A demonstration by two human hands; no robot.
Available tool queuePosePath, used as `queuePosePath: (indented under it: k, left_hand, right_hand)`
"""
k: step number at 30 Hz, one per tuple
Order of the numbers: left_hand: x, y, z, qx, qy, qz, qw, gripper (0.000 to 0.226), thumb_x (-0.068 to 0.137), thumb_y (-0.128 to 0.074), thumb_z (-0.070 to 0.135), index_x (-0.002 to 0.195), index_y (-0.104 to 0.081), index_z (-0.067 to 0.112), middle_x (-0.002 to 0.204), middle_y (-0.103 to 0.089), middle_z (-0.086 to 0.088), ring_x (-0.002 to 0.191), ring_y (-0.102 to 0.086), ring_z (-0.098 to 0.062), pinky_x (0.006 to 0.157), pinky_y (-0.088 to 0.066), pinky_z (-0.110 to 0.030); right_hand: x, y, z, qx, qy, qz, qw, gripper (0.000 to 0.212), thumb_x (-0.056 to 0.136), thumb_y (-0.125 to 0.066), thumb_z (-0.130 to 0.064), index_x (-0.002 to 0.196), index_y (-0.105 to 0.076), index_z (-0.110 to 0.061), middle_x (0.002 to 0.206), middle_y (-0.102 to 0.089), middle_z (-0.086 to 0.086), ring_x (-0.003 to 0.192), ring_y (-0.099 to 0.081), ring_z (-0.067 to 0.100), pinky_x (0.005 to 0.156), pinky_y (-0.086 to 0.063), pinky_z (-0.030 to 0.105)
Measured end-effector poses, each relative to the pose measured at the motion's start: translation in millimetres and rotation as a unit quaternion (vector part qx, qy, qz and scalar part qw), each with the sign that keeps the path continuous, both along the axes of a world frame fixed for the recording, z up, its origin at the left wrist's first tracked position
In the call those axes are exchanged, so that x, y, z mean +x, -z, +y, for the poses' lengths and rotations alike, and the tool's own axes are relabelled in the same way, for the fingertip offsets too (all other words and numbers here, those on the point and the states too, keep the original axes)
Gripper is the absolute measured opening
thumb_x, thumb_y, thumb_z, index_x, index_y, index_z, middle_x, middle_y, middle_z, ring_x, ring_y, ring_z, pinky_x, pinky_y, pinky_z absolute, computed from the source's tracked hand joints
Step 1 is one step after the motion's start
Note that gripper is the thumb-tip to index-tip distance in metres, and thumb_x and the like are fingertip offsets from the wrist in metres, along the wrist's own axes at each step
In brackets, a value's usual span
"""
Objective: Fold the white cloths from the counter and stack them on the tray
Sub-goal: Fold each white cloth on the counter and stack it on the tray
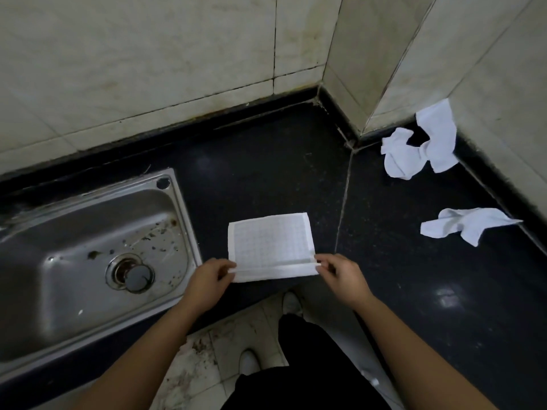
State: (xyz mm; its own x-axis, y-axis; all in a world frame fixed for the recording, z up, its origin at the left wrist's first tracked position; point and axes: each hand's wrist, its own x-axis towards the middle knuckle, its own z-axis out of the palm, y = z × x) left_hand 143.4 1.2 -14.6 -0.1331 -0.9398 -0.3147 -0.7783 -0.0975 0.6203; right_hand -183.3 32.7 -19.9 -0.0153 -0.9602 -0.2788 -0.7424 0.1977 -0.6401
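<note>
We find the white cloth (270, 245) lying flat on the black counter (266, 173), just right of the sink (74, 261) and close to the counter's front edge. Its near hem is raised into a narrow band. The left hand (207, 281) pinches the near corner on the sink side. The right hand (344, 278) pinches the opposite near corner. The hands are apart, with the full width of the cloth between them.

The cloth's far edge and both side edges lie free, with bare counter around them. A pale seam in the counter runs past the side away from the sink.

Well to the right of the sink, in the wall corner, sits a crumpled heap (414, 149) of white cloth; we cannot tell whether it is one piece or two. A second crumpled cloth (467, 224) lies nearer, at the foot of the right wall, apart from the heap.

The sink's left part is cut off by the frame. Its basin shows dark specks and a drain plug (137, 278). The forearms run out of the lower border. Below the counter edge, two pale shoes (291, 303) are dim and partly hidden by dark clothing.
</note>
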Motion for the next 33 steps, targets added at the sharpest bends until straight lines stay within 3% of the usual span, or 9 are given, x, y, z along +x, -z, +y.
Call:
queuePosePath:
  k: [2, 6, 9, 11, 17, 21, 23, 26, 33]
  left_hand:
    - [-5, -4, -19, 0.021, -0.086, 0.042, 0.995, 0.024, 0.087, -0.073, 0.015, 0.11, -0.068, 0.018, 0.093, -0.066, 0.003, 0.086, -0.063, -0.015, 0.082, -0.053, -0.03]
    - [-19, -6, -54, 0.044, -0.24, 0.13, 0.961, 0.023, 0.086, -0.075, 0.014, 0.107, -0.065, 0.015, 0.09, -0.063, 0.003, 0.087, -0.062, -0.015, 0.077, -0.05, -0.028]
    - [-28, 3, -77, 0.047, -0.323, 0.174, 0.929, 0.019, 0.085, -0.076, 0.019, 0.102, -0.066, 0.016, 0.094, -0.068, -0.002, 0.091, -0.065, -0.019, 0.083, -0.054, -0.034]
    - [-33, 12, -89, 0.033, -0.345, 0.166, 0.923, 0.016, 0.086, -0.075, 0.02, 0.1, -0.067, 0.017, 0.093, -0.068, 0.0, 0.089, -0.064, -0.016, 0.082, -0.051, -0.031]
    - [-37, 31, -97, -0.045, -0.338, 0.124, 0.932, 0.011, 0.092, -0.067, 0.021, 0.102, -0.065, 0.017, 0.087, -0.065, 0.006, 0.082, -0.061, -0.011, 0.079, -0.05, -0.026]
    - [-38, 52, -89, -0.114, -0.248, 0.053, 0.96, 0.022, 0.098, -0.058, 0.022, 0.118, -0.06, 0.014, 0.099, -0.06, 0.004, 0.091, -0.056, -0.012, 0.084, -0.043, -0.026]
    - [-37, 66, -84, -0.158, -0.192, -0.004, 0.968, 0.026, 0.1, -0.053, 0.017, 0.123, -0.059, 0.008, 0.103, -0.057, -0.003, 0.097, -0.052, -0.017, 0.087, -0.038, -0.024]
    - [-37, 75, -80, -0.198, -0.18, -0.033, 0.963, 0.024, 0.1, -0.052, 0.014, 0.121, -0.061, 0.004, 0.102, -0.059, -0.012, 0.098, -0.052, -0.023, 0.089, -0.036, -0.023]
    - [-37, 81, -84, -0.219, -0.185, -0.029, 0.958, 0.02, 0.1, -0.056, 0.018, 0.114, -0.064, 0.005, 0.102, -0.059, -0.01, 0.093, -0.056, -0.023, 0.083, -0.041, -0.025]
  right_hand:
    - [2, -7, -21, 0.019, 0.052, -0.058, 0.997, 0.029, 0.093, -0.069, -0.024, 0.122, -0.069, -0.025, 0.09, -0.064, -0.011, 0.086, -0.062, 0.005, 0.081, -0.05, 0.022]
    - [9, -8, -63, 0.031, 0.142, -0.158, 0.977, 0.024, 0.092, -0.071, -0.018, 0.115, -0.071, -0.022, 0.08, -0.065, -0.011, 0.08, -0.063, 0.004, 0.079, -0.049, 0.017]
    - [11, 1, -94, 0.026, 0.168, -0.171, 0.97, 0.017, 0.091, -0.072, -0.021, 0.108, -0.073, -0.021, 0.082, -0.066, -0.011, 0.079, -0.063, 0.004, 0.072, -0.046, 0.009]
    - [13, 10, -111, 0.02, 0.178, -0.165, 0.97, 0.016, 0.092, -0.071, -0.023, 0.108, -0.073, -0.021, 0.083, -0.068, -0.011, 0.077, -0.063, 0.001, 0.069, -0.046, 0.006]
    - [17, 33, -129, -0.046, 0.137, -0.076, 0.987, 0.019, 0.093, -0.067, -0.029, 0.111, -0.072, -0.025, 0.091, -0.064, -0.011, 0.079, -0.06, -0.001, 0.07, -0.042, 0.002]
    - [22, 52, -126, -0.108, 0.104, -0.018, 0.989, 0.02, 0.097, -0.062, -0.028, 0.114, -0.071, -0.023, 0.096, -0.059, -0.012, 0.086, -0.06, 0.009, 0.082, -0.051, 0.027]
    - [25, 61, -124, -0.13, 0.086, 0.01, 0.988, 0.023, 0.099, -0.059, -0.028, 0.118, -0.069, -0.021, 0.101, -0.06, -0.01, 0.095, -0.059, 0.013, 0.086, -0.05, 0.031]
    - [25, 64, -123, -0.145, 0.094, 0.007, 0.985, 0.025, 0.101, -0.058, -0.026, 0.124, -0.066, -0.02, 0.102, -0.059, -0.009, 0.096, -0.058, 0.012, 0.087, -0.048, 0.027]
    - [25, 69, -126, -0.184, 0.158, -0.052, 0.969, 0.023, 0.097, -0.064, -0.022, 0.119, -0.068, -0.016, 0.1, -0.062, -0.005, 0.084, -0.057, -0.006, 0.076, -0.047, 0.011]
